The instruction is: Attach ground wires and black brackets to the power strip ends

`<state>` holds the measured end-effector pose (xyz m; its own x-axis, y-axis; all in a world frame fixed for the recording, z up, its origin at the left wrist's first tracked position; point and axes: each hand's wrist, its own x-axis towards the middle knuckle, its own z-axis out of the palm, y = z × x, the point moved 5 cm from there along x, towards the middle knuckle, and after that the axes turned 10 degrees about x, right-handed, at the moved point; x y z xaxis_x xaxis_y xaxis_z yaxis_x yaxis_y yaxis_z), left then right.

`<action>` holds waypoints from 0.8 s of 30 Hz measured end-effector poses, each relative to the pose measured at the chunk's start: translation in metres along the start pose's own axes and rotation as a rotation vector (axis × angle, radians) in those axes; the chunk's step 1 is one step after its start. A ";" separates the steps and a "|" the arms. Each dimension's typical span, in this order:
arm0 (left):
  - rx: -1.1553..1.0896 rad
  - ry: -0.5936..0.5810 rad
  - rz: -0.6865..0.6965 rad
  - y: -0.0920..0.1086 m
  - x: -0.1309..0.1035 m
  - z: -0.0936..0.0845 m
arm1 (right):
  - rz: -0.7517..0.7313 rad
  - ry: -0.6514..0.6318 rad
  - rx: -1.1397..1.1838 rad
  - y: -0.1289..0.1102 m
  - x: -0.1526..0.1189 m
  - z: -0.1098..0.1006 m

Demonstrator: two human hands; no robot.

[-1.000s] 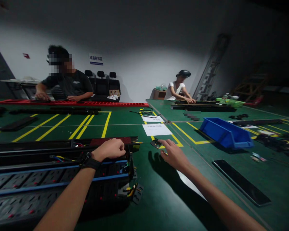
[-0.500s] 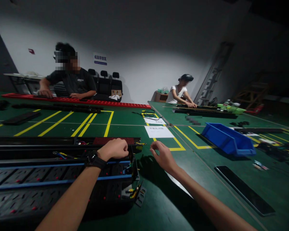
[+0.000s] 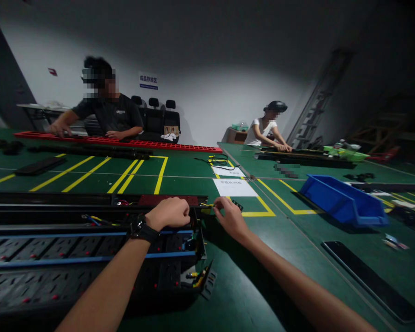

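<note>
My left hand, with a black watch at the wrist, is closed over the right end of a long black rail; what its fingers hold is hidden. Just right of the rail's end, my right hand pinches a yellow wire that comes out of it. A small dark slotted piece shows behind the right fingers. Nearer to me lie black socket strips with red dots and blue edges. At their right end, yellow wires and a dark slotted end plate stick out.
A blue bin and a dark phone-like slab are on the right. White papers lie ahead. Across the green table, a red grid strip runs before one person; another person works farther right.
My right hand has come to the yellow wire and its fingers have closed on it. The small slotted piece now shows behind them. My left hand stays at the rail's end. The view has shifted slightly.
</note>
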<state>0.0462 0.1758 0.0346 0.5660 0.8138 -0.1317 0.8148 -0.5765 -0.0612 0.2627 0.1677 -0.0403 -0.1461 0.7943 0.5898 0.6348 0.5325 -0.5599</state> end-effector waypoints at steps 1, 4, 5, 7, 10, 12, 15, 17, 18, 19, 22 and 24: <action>0.001 -0.001 0.001 0.000 0.000 0.000 | 0.013 0.010 -0.018 0.003 0.002 -0.001; 0.002 -0.006 0.004 -0.001 0.001 0.001 | 0.049 0.005 -0.074 0.014 0.009 -0.002; 0.002 -0.007 0.004 -0.001 0.002 0.001 | 0.052 -0.018 -0.083 0.016 0.011 -0.002; 0.002 -0.010 0.002 -0.001 0.002 0.001 | 0.044 -0.078 -0.080 0.019 0.014 -0.004; 0.006 -0.011 0.000 -0.001 0.003 0.002 | -0.007 -0.168 -0.046 0.020 0.015 -0.017; 0.010 -0.010 0.001 -0.001 0.003 0.002 | -0.041 -0.176 -0.057 0.023 0.014 -0.034; 0.015 -0.002 0.009 -0.002 0.003 0.002 | -0.047 -0.118 -0.183 0.033 0.008 -0.058; 0.016 0.003 0.017 -0.001 0.003 0.002 | -0.034 -0.124 -0.268 0.041 0.001 -0.064; 0.017 0.004 0.020 -0.001 0.003 0.002 | -0.023 -0.134 -0.295 0.045 -0.003 -0.064; 0.018 0.005 0.021 -0.002 0.003 0.002 | -0.009 -0.139 -0.310 0.049 -0.006 -0.064; 0.021 0.006 0.017 -0.002 0.004 0.002 | 0.070 -0.095 -0.271 0.061 -0.012 -0.062; 0.023 0.003 0.015 -0.002 0.004 0.002 | 0.145 -0.039 -0.194 0.070 -0.013 -0.064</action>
<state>0.0467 0.1806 0.0324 0.5787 0.8051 -0.1301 0.8030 -0.5904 -0.0818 0.3574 0.1760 -0.0493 -0.0697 0.8713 0.4857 0.7843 0.3487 -0.5131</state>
